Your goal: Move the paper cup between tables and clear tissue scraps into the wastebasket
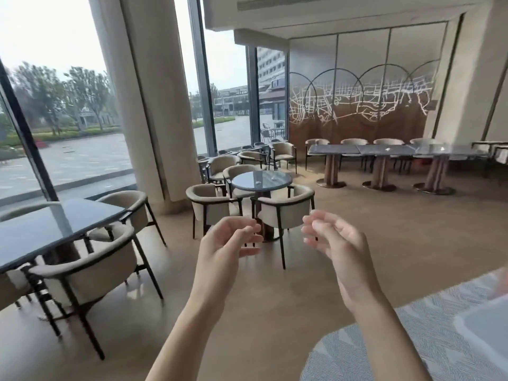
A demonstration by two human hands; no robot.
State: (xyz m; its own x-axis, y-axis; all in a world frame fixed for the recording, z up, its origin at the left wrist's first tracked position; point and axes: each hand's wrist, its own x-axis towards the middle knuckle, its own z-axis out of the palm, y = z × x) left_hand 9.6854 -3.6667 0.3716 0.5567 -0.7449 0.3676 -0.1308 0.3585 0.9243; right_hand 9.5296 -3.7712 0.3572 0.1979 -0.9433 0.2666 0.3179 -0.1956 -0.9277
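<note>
At the far left we see a square desk (55, 229) with a dark, glossy stone-like top that mirrors the window light, ringed by curved-back chairs (90, 268) in pale fabric on thin black metal legs. Behind them rise tall glass panes and a smooth round column (154, 105).

Our left hand (228, 243) is raised in mid-air over the tan floor (275, 312), palm turned inward, its grip loose: the fingers lightly curled, apart from each other, and holding nothing. Just beyond it stands a small round desk (261, 180) with a grey-blue polished top on a single pedestal, tub chairs drawn close around it. Two tiny pale bits lie on that top; they are too small for us to tell whether they are tissue scraps.

Our right hand (335, 240) hangs level with the left, palm facing it, its grip likewise slack and empty, with the fingers softly bent. The two hands are near one another but apart.

Farther right, a long row of rectangular desks (384, 151) with dark shiny tops stands before a panelled wall with a white line drawing. At the lower right, a patterned grey woven surface (384, 347) carries a blurred white tray-like form whose contents we cannot make out.

We can pick out neither the paper cup nor the wastebasket anywhere here.
</note>
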